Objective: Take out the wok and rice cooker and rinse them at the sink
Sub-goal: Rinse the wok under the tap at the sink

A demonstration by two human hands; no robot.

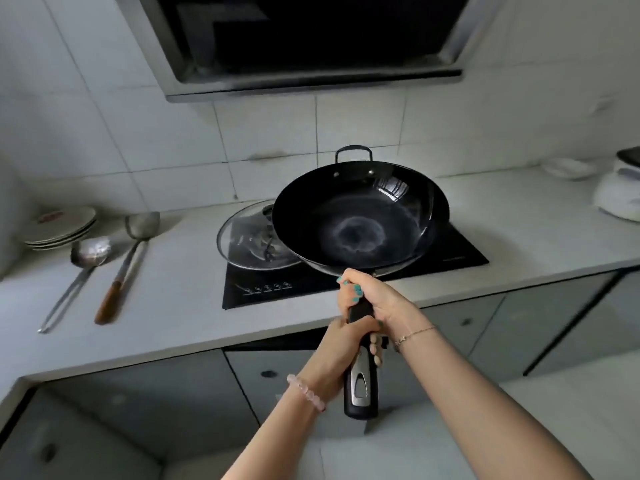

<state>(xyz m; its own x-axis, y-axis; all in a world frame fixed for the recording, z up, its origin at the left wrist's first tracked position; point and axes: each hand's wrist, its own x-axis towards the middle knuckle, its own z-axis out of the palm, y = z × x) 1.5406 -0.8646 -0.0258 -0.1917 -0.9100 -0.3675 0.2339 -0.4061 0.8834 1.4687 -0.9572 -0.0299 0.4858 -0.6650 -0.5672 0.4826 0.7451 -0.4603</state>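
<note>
We see the black wok (360, 220) held up over the dark hob (464, 252), tipped a little toward the camera so that its bare inside shows; whether its base touches the hob we cannot tell. Both hands clasp its long black handle (361, 393): the right grip (372, 297) is curled round the handle just behind the bowl, and the left grip (341, 353) is wrapped round it lower down, touching the right one. The handle's silver-tipped end sticks out below them, past the worktop (180, 306) edge. A glass lid (247, 242) lies flat on the left part of the hob, partly hidden behind the wok's rim. At the far right edge of the view stands a white appliance that looks like the rice cooker (620, 192), well apart from the wok and partly cut off. On the left of the worktop we see a stack of plates (62, 226), a metal ladle (88, 256) and a wooden-handled spatula (136, 244) lying side by side.
</note>
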